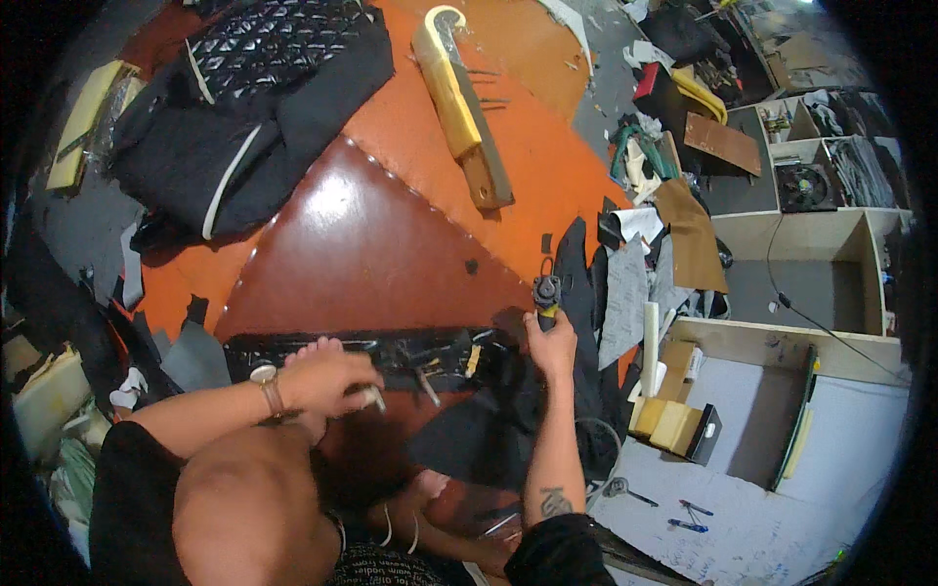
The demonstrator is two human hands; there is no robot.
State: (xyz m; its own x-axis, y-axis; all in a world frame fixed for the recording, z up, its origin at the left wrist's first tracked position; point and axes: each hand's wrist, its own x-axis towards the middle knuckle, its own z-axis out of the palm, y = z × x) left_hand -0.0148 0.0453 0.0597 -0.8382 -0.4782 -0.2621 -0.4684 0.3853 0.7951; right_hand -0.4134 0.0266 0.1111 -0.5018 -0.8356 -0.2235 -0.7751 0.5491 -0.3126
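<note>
Head view: found the right grip (550, 344) clenched round one dark hand tool (547, 289) with a yellow part at its handle, pointing away from the body. Saw the left grip (340, 379) with curled fingers over the left half of one long black panel (410, 352), and one small pale thing blurred at the fingertips; could not tell held from merely touched. Counted one watch (264, 376) on the left wrist.

Found the black panel lying crosswise in front of the body, left of the hand tool, with one tan piece (474, 361) near its right end and one thin stick-like piece (429, 388) by its near edge. Made out one dark cloth (479, 435) on the near side.

Farther out, saw orange and reddish-brown sheeting (332, 225) spread beneath. Counted one curved yellow-and-brown frame piece (457, 117) on the orange part, thin prongs along one side, and one heap of black fabric (186, 156) with one quilted section (283, 49) and two pale strips (233, 181).

Noted one yellow foam piece (80, 137) at far left. Toward the right, counted one fan (806, 184) in open shelving (791, 213), one brown board (721, 144) and, lower down, two pens (689, 525) on one pale board (752, 469).
</note>
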